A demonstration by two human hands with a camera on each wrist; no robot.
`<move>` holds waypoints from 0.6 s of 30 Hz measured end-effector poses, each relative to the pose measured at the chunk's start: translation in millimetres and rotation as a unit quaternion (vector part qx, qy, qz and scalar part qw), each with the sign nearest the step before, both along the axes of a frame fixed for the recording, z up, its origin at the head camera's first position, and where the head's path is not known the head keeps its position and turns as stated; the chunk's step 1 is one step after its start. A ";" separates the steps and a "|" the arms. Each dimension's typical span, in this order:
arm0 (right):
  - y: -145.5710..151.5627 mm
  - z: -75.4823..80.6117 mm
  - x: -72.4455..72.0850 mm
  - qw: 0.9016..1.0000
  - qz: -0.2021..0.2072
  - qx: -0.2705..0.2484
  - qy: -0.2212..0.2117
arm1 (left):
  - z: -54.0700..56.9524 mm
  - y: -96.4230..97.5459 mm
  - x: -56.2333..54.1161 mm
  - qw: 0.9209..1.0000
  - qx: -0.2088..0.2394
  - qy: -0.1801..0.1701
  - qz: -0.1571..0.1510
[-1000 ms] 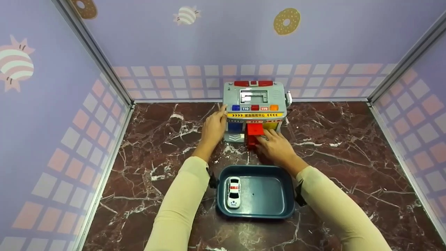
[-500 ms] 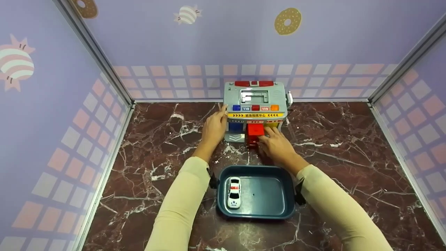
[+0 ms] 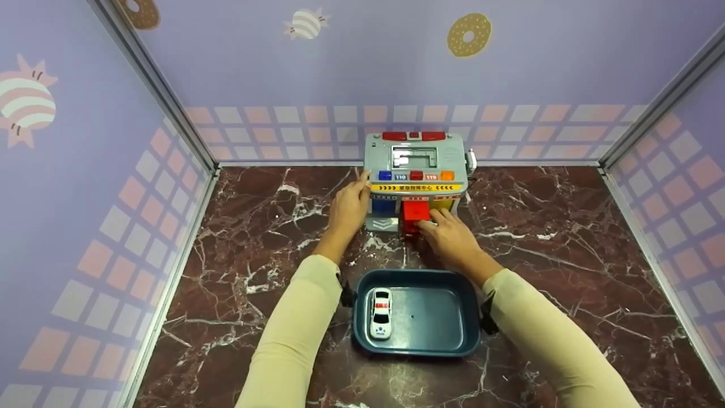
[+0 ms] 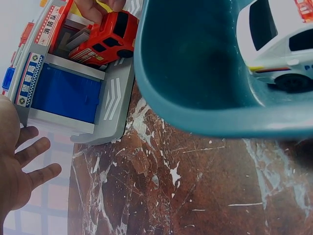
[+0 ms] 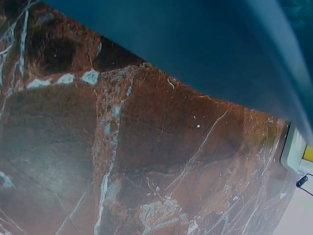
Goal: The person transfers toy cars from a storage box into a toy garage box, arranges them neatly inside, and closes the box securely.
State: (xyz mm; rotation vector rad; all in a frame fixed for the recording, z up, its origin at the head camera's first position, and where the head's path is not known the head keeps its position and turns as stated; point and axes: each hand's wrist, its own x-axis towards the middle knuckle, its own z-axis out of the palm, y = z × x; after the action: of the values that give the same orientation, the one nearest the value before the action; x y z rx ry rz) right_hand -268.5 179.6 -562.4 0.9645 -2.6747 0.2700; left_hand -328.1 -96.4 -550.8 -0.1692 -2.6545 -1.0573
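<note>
A toy garage (image 3: 416, 158), grey with red, blue and orange buttons, stands against the back wall. In its middle bay a red toy fire truck (image 3: 416, 211) sits partly inside, its front end poking out onto the ramp. My right hand (image 3: 453, 241) holds the truck at its right side, thumb near the front; in the left wrist view its fingertips (image 4: 98, 9) overlap the truck's cab. My left hand (image 3: 348, 209) rests along the garage's left side, and the left wrist view shows its fingers spread. The blue door (image 4: 66, 93) of the left bay is down.
A dark teal tray (image 3: 416, 352) sits in front of the garage, between my forearms. On the tray's left side lies a white toy police car (image 3: 380, 313). Patterned lilac panels (image 3: 340, 62) enclose the marble-look tabletop (image 3: 272, 272) at the back and sides.
The red fire truck has gone slightly further into the middle bay, and my right thumb has shifted along its front. My left hand stays on the garage's side.
</note>
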 end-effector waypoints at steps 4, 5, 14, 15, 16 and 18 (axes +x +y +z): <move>0.7 -1.4 0.9 1.000 0.003 -0.004 0.007 | 19.4 4.9 13.2 1.000 -0.018 -0.017 0.009; 1.0 -1.3 1.3 1.000 0.003 -0.004 0.007 | 20.6 5.3 14.0 1.000 -0.020 -0.021 0.010; 7.8 4.7 4.5 0.997 -0.008 0.058 -0.054 | 23.7 6.1 15.8 1.000 -0.016 -0.012 0.011; 8.4 5.3 4.5 0.996 -0.008 0.065 -0.059 | 23.7 5.9 15.8 1.000 -0.015 -0.012 0.010; 8.9 5.3 4.4 0.995 -0.008 0.072 -0.064 | 23.7 5.9 15.8 1.000 -0.015 -0.012 0.010; 9.7 5.4 4.0 0.995 -0.003 0.078 -0.068 | 23.6 5.9 15.9 1.000 -0.017 -0.013 0.011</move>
State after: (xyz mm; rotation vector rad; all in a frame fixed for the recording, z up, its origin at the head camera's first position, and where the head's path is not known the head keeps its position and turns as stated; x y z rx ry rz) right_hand -264.4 189.4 -557.0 1.0175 -2.8581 0.1319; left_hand -312.2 -90.5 -527.2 -0.1331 -2.6925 -1.0145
